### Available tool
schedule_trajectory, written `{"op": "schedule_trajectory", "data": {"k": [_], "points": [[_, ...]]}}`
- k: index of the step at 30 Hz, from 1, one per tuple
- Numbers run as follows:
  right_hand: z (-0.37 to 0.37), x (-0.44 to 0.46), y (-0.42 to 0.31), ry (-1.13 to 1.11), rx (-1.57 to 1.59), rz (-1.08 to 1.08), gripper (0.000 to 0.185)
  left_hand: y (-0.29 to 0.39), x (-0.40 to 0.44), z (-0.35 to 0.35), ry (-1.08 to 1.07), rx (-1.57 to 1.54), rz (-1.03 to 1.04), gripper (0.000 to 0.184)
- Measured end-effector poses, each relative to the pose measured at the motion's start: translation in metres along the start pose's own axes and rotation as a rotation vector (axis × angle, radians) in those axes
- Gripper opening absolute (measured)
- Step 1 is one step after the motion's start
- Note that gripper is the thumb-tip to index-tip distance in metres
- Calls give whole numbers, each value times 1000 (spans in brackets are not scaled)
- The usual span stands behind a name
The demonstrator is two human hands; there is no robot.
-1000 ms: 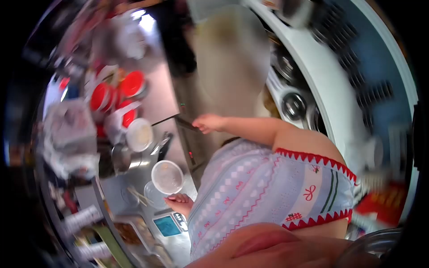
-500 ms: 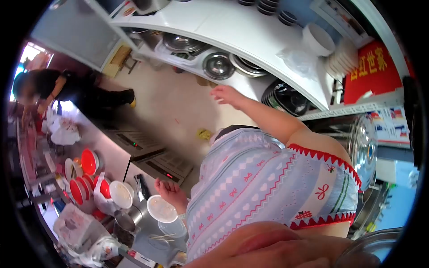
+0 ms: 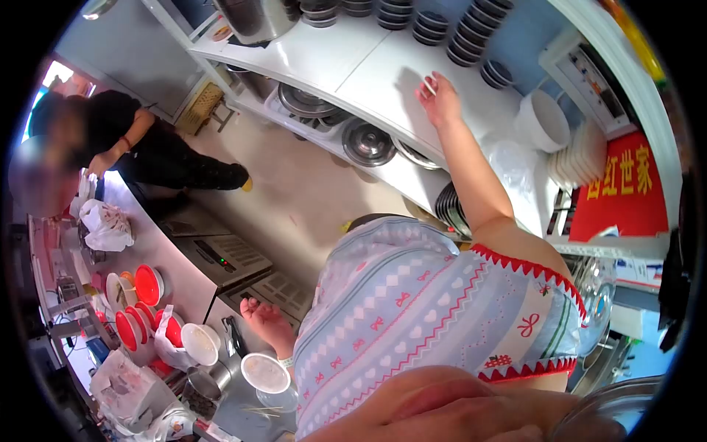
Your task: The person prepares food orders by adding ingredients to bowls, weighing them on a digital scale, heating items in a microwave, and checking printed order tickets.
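Along the white shelf point(image 3: 353, 81) stand stacks of black dishes point(image 3: 475, 33); the right hand point(image 3: 442, 103) is raised near them, fingers partly bent, a pale sliver at the fingertips too small to identify, so its grip cannot be told. The left hand point(image 3: 266, 323), loosely curled and half open with nothing visible in it, hovers by the metal counter point(image 3: 180, 269), near a round white-topped container point(image 3: 266, 373).

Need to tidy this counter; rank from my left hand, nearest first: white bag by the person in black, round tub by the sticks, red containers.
1. Round tub, just below your left hand
2. Red containers, farther left
3. White bag, far upper left
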State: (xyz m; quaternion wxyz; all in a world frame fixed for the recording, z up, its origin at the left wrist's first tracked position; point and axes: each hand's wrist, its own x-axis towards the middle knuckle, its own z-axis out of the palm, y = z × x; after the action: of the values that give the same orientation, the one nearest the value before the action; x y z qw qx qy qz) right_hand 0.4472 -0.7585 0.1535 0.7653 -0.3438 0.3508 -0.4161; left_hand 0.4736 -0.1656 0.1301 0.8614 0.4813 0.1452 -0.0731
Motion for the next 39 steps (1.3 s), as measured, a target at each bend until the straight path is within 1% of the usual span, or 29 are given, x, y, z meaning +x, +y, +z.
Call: {"op": "schedule_trajectory", "data": {"k": [2,3,5,9,10,11,12,16,17,18,19,20,21,22,23,24,25,27,29,30,31,32,33,34,35,36,37,38,39], "points": [[20,49,-9,50,190,64,24,-9,11,9,20,-19,25,31],[74,83,-3,19,171,77,24,-5,38,19,49,-57,57,30],[91,120,-12,144,424,137,24,-13,44,29,72,-39,57,28],[110,177,-20,176,476,139,22,-26,54,38,145,-60,70,26],[140,187,-18,187,480,175,23,-25,63,39,148,-93,94,26],[148,190,-20,219,484,200,25,-28,64,36,141,-115,103,25],[152,201,-17,232,502,224,28,-29,64,39,149,-118,103,25],[147,249,-12,317,593,268,29,-27,68,42,218,-112,112,25],[161,271,0,262,581,192,31,-23,78,41,230,-133,146,27],[152,271,2,107,221,-73,33,-20,79,43,241,-147,139,30],[144,268,4,45,-97,-374,35,-19,79,43,276,-168,143,32],[147,271,10,-37,-314,-534,35,-18,76,48,327,-113,118,34],[141,267,14,-103,-356,-532,35,-13,75,53,406,-58,104,35],[136,262,19,-153,-317,-435,35,-9,72,61,408,-63,112,33],[133,257,22,-181,-279,-332,34,0,67,84,489,-100,87,30],[138,246,29,-192,-263,-250,34,-8,67,67,409,-157,110,28],[136,246,26,-170,-247,-207,35,-10,66,67,419,-208,124,25],[150,221,28,-36,-198,-245,35,-24,57,53,373,-262,160,20],[168,181,25,109,-161,-381,36,-30,51,52,383,-297,177,16],[179,155,29,110,-167,-421,36,-33,44,50,412,-318,194,15],[186,130,33,75,-192,-438,36,-35,40,49,420,-329,192,14],[192,103,44,-54,-223,-403,37,-40,38,48,445,-337,188,14],[205,62,47,-264,-397,-194,33,-39,32,45,455,-337,180,14],[198,39,74,-507,-392,-234,34,-42,27,40,465,-341,175,14],[200,18,86,-745,-450,8,34,-45,18,34,478,-336,170,14],[198,10,107,-831,-601,122,33,-47,5,24,488,-328,162,14],[210,-49,112,-1029,-537,342,29,-49,-6,16,496,-316,153,14],[215,-86,125,-1184,-583,497,28,-48,-21,12,474,-277,147,14],[220,-121,139,-1291,-691,587,22,-46,-36,7,451,-236,139,14]]}}
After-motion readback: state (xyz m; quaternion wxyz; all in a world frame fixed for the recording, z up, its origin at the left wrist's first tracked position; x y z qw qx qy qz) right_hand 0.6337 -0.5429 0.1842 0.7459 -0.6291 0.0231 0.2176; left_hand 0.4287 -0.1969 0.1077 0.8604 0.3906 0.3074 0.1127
